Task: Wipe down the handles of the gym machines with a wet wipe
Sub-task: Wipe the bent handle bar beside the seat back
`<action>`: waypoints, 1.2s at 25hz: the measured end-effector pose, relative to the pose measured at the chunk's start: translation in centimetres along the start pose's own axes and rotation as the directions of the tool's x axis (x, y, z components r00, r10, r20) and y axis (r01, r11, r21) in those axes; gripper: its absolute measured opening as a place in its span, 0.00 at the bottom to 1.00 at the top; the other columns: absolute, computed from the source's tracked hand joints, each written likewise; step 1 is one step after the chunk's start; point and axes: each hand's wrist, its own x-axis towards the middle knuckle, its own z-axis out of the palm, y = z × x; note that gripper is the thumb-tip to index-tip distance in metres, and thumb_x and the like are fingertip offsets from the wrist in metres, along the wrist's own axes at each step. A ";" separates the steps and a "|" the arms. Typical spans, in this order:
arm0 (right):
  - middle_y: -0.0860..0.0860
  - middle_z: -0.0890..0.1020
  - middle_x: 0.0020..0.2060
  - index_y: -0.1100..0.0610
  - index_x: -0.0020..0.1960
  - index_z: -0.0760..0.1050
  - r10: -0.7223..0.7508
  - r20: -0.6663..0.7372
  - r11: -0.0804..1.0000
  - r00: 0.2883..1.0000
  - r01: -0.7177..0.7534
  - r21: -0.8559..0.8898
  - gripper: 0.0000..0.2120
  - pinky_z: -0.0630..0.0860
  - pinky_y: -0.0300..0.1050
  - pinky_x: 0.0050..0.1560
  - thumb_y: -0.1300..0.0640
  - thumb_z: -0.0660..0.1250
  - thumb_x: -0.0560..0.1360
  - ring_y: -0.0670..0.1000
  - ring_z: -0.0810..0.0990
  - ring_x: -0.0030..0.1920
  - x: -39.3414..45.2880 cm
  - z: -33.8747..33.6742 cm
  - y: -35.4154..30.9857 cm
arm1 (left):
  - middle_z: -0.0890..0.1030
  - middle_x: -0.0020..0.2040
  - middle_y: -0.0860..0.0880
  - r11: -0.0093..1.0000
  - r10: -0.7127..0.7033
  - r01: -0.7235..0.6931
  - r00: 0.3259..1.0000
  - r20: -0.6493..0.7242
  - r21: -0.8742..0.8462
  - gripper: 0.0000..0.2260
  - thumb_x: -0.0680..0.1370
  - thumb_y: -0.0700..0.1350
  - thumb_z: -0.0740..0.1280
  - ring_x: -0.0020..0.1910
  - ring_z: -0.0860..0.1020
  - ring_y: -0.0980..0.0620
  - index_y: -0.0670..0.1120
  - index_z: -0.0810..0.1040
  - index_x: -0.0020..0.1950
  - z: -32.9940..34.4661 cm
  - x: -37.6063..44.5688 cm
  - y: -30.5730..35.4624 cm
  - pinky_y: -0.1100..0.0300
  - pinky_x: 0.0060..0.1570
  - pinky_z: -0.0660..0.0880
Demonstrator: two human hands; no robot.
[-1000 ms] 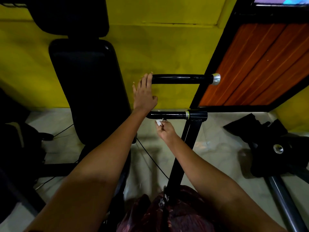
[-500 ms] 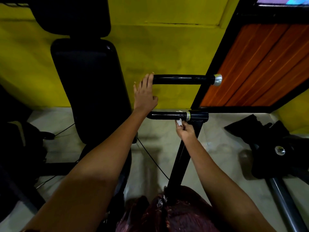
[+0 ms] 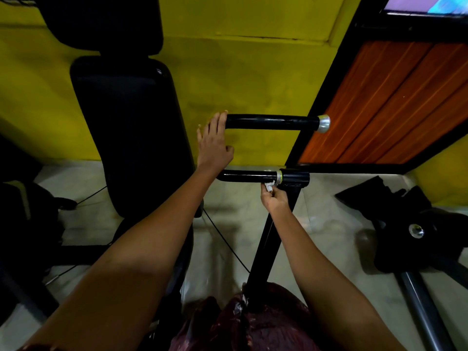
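Right hand (image 3: 274, 198) pinches the wet wipe (image 3: 269, 186) under the lower handle (image 3: 249, 176), beside its silver collar; left hand (image 3: 214, 143), fingers straight, braces the U-bend, probably steadying the bar.

no readable text, labels, brands or numbers on anything in view

Dim scene, deep shadows, wide-angle edge distortion

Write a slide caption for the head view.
Right hand presses wet wipe against lower handle; left hand steadies the machine.
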 end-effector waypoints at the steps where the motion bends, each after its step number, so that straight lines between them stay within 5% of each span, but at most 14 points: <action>1: 0.55 0.68 0.70 0.65 0.70 0.63 -0.023 -0.009 0.999 1.000 0.022 -0.035 0.18 0.51 0.40 0.72 0.68 0.49 0.81 0.51 0.64 0.71 -0.1 0.0 0.1 | 0.58 0.75 0.45 1.000 -0.001 0.001 1.000 0.001 -0.002 0.37 0.72 0.42 0.65 0.73 0.58 0.45 0.46 0.50 0.77 0.0 0.0 0.0 0.44 0.73 0.49; 3: 0.56 0.66 0.71 0.63 0.71 0.63 -0.062 0.003 0.992 0.998 0.061 -0.109 0.19 0.52 0.37 0.72 0.68 0.49 0.81 0.52 0.63 0.72 -1.1 -0.5 -0.1 | 0.58 0.75 0.45 1.000 -0.003 0.003 1.000 0.008 0.000 0.37 0.72 0.42 0.65 0.73 0.58 0.45 0.46 0.50 0.77 -0.1 0.0 0.1 0.44 0.73 0.49; 6: 0.58 0.66 0.71 0.61 0.72 0.63 -0.070 0.078 0.972 0.994 0.086 -0.217 0.20 0.67 0.30 0.63 0.68 0.50 0.81 0.56 0.64 0.71 -2.6 -2.1 -1.0 | 0.58 0.75 0.45 1.000 -0.002 0.002 1.000 -0.009 0.010 0.37 0.72 0.42 0.65 0.73 0.58 0.45 0.46 0.51 0.77 -0.1 0.0 0.2 0.44 0.73 0.50; 8: 0.60 0.68 0.69 0.63 0.69 0.66 -0.124 0.165 0.931 0.978 0.172 -0.321 0.18 0.65 0.40 0.68 0.68 0.50 0.81 0.58 0.67 0.69 -3.1 -1.6 -1.7 | 0.58 0.75 0.45 1.000 -0.009 0.009 1.000 -0.011 0.005 0.36 0.72 0.41 0.65 0.73 0.58 0.45 0.45 0.51 0.77 0.0 0.0 0.2 0.44 0.73 0.50; 10: 0.63 0.71 0.65 0.66 0.63 0.71 -0.307 0.278 0.791 0.910 0.406 -0.457 0.15 0.65 0.46 0.69 0.70 0.54 0.79 0.58 0.72 0.65 -3.1 -0.5 -2.3 | 0.58 0.75 0.45 1.000 -0.019 0.019 1.000 -0.019 -0.008 0.36 0.72 0.41 0.65 0.73 0.58 0.45 0.45 0.51 0.77 0.1 0.0 0.4 0.44 0.73 0.50; 11: 0.63 0.74 0.63 0.67 0.62 0.73 -0.421 0.356 0.634 0.834 0.552 -0.541 0.15 0.69 0.43 0.66 0.71 0.56 0.78 0.57 0.75 0.61 -3.0 0.2 -2.5 | 0.59 0.75 0.44 1.000 -0.022 0.022 0.999 -0.027 -0.011 0.36 0.72 0.41 0.65 0.73 0.58 0.45 0.45 0.52 0.77 0.1 0.1 0.4 0.44 0.73 0.50; 12: 0.62 0.76 0.60 0.67 0.61 0.74 -0.514 0.485 0.363 0.708 0.691 -0.625 0.15 0.72 0.38 0.60 0.72 0.58 0.77 0.54 0.77 0.57 -3.0 0.7 -2.6 | 0.59 0.75 0.44 1.000 -0.022 0.022 0.999 -0.034 -0.011 0.36 0.72 0.41 0.65 0.73 0.59 0.44 0.45 0.52 0.77 0.1 0.1 0.4 0.44 0.73 0.50; 14: 0.61 0.79 0.58 0.65 0.62 0.75 -0.358 0.824 -0.413 0.439 0.717 -0.561 0.18 0.73 0.36 0.56 0.73 0.58 0.75 0.53 0.77 0.56 -2.8 0.9 -2.7 | 0.60 0.74 0.44 1.000 -0.014 0.014 0.999 -0.037 -0.015 0.36 0.71 0.41 0.65 0.73 0.59 0.44 0.45 0.53 0.77 0.1 0.0 0.3 0.44 0.73 0.51; 15: 0.60 0.78 0.59 0.63 0.63 0.75 -0.152 0.892 -0.717 0.425 0.574 -0.395 0.20 0.70 0.41 0.61 0.74 0.57 0.73 0.55 0.76 0.59 -2.4 0.6 -2.8 | 0.60 0.74 0.44 1.000 -0.012 0.012 0.999 -0.030 -0.022 0.36 0.72 0.41 0.66 0.73 0.59 0.44 0.45 0.53 0.77 0.1 0.0 0.3 0.44 0.73 0.51; 16: 0.60 0.77 0.60 0.63 0.65 0.73 0.008 0.882 -0.881 0.471 0.421 -0.216 0.23 0.64 0.45 0.68 0.74 0.57 0.72 0.57 0.73 0.62 -2.2 0.4 -2.8 | 0.60 0.74 0.45 1.000 -0.012 0.012 1.000 -0.023 -0.029 0.36 0.72 0.41 0.66 0.73 0.59 0.45 0.45 0.53 0.77 0.1 0.0 0.3 0.44 0.73 0.51; 18: 0.61 0.77 0.59 0.62 0.66 0.72 0.131 0.810 -0.960 0.571 0.276 -0.039 0.24 0.56 0.48 0.73 0.74 0.57 0.72 0.58 0.73 0.63 -1.8 1.2 -2.8 | 0.59 0.75 0.45 0.999 -0.012 0.011 1.000 -0.022 -0.031 0.36 0.72 0.41 0.66 0.73 0.58 0.44 0.46 0.52 0.77 -0.1 0.0 0.2 0.44 0.73 0.50; 22: 0.61 0.80 0.56 0.62 0.59 0.78 0.213 0.680 -0.920 0.701 0.379 -0.102 0.21 0.73 0.52 0.60 0.74 0.57 0.71 0.61 0.77 0.57 -0.3 5.1 -3.9 | 0.60 0.74 0.44 0.999 -0.013 0.012 0.999 -0.031 -0.044 0.37 0.72 0.40 0.66 0.73 0.59 0.44 0.45 0.53 0.77 0.0 0.1 0.3 0.44 0.73 0.50; 26: 0.62 0.79 0.57 0.60 0.62 0.76 0.293 0.707 -0.895 0.644 0.445 -0.035 0.22 0.74 0.55 0.59 0.73 0.57 0.72 0.61 0.78 0.56 -0.1 3.5 -4.7 | 0.60 0.74 0.45 0.999 -0.020 0.019 1.000 -0.023 -0.040 0.36 0.72 0.41 0.66 0.73 0.59 0.45 0.46 0.52 0.77 0.0 0.1 0.2 0.44 0.73 0.50; 30: 0.60 0.81 0.55 0.60 0.63 0.75 0.232 0.775 -0.940 0.588 0.342 0.022 0.23 0.52 0.50 0.73 0.74 0.57 0.72 0.59 0.78 0.55 0.0 2.7 -4.7 | 0.58 0.75 0.45 1.000 -0.013 0.012 1.000 -0.006 -0.018 0.37 0.72 0.42 0.66 0.73 0.59 0.45 0.46 0.51 0.77 -0.1 0.1 0.2 0.45 0.73 0.50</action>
